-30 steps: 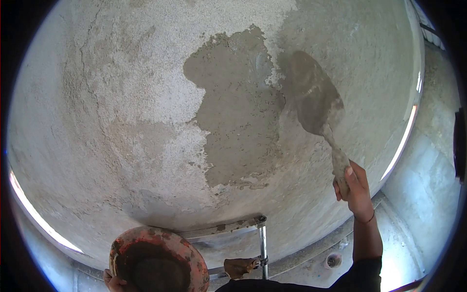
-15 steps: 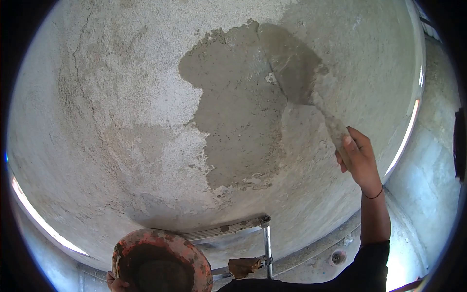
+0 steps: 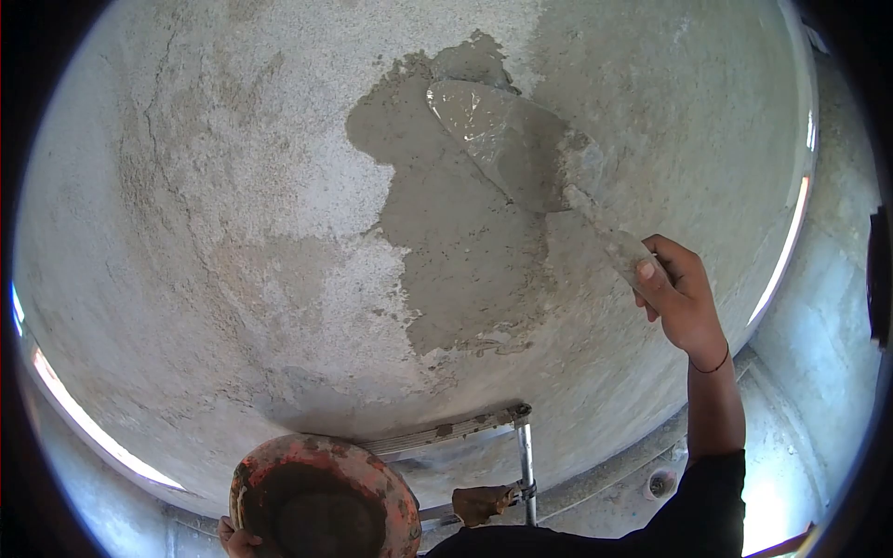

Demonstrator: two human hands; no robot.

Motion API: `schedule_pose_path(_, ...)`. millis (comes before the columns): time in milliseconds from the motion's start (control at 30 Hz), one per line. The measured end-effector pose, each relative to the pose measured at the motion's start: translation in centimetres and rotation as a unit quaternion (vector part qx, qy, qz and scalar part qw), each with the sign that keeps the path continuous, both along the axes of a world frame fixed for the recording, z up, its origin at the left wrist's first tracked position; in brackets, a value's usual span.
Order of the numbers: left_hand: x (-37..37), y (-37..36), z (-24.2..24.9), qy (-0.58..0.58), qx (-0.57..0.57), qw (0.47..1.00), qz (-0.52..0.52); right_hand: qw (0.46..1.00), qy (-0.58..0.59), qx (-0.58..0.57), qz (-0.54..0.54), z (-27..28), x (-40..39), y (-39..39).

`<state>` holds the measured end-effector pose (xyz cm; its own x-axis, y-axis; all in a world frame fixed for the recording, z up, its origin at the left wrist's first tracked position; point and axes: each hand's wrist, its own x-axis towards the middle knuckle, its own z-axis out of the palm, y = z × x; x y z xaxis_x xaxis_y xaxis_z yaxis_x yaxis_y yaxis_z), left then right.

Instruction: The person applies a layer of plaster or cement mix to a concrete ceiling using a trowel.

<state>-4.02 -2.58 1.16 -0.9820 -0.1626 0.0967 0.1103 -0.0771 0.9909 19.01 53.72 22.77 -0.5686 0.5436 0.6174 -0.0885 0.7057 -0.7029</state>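
Note:
My right hand (image 3: 677,288) is closed round the handle of a trowel (image 3: 521,149). The trowel's broad blade, smeared with wet mortar, lies against the wall over the upper part of a dark patch of wet plaster (image 3: 465,251). Its tip points up and left. At the lower left, my left hand (image 3: 238,539) grips the rim of a round, red, mortar-crusted basin (image 3: 395,493). Dark grey mortar (image 3: 321,521) sits inside the basin. Only part of the left hand's fingers shows.
A rough, pale wall (image 3: 279,186) fills most of the view, with a crack on its left. Below stands a metal ladder or scaffold frame (image 3: 528,465), with a brown piece (image 3: 479,504) hanging on it. A small round container (image 3: 661,483) is on the floor.
The trowel blade has swung left and its tip turned further left across the wet patch. My right hand has shifted slightly left. The basin sits slightly further right in view.

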Motion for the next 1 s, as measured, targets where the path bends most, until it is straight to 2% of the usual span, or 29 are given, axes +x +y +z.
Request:
schedule_pose_path(67,0.2,0.4,0.5,-0.017,0.029,0.999,0.0,1.0,0.001,-0.011,0.018,0.1,0.5,-0.2)
schedule_pose_path(167,0.3,0.6,1.0,-0.002,-0.026,1.0,0.006,0.998,0.014,-0.038,0.051,0.7,1.8,-0.8)
schedule_pose_path(233,0.4,1.0,1.0,-0.016,0.02,0.999,0.02,0.996,0.022,-0.05,0.069,1.5,1.8,-1.1)
schedule_pose_path(333,0.2,0.9,0.0,-0.017,0.023,0.999,0.025,0.992,0.039,-0.074,0.096,2.3,0.6,-1.8)
schedule_pose_path(500,-0.7,1.1,-0.2,-0.001,0.022,1.0,0.022,0.99,-0.023,-0.111,0.084,2.4,-2.2,-1.0)
schedule_pose_path(633,-1.8,2.0,-0.8,0.009,0.024,1.0,0.011,0.976,-0.04,-0.162,0.138,-0.4,-3.9,-1.4)
schedule_pose_path(700,-1.9,2.1,-1.1,0.014,0.024,1.0,0.009,0.952,-0.075,-0.184,0.234,-1.4,-3.6,-1.5)
schedule_pose_path(933,-2.3,1.1,-0.8,0.053,0.024,0.998,0.018,0.925,-0.171,-0.21,0.268,-5.0,-1.9,-3.6)
schedule_pose_path(1000,-2.5,1.0,-0.8,0.063,0.027,0.997,0.02,0.93,-0.128,-0.211,0.271,-4.8,-1.8,-4.0)
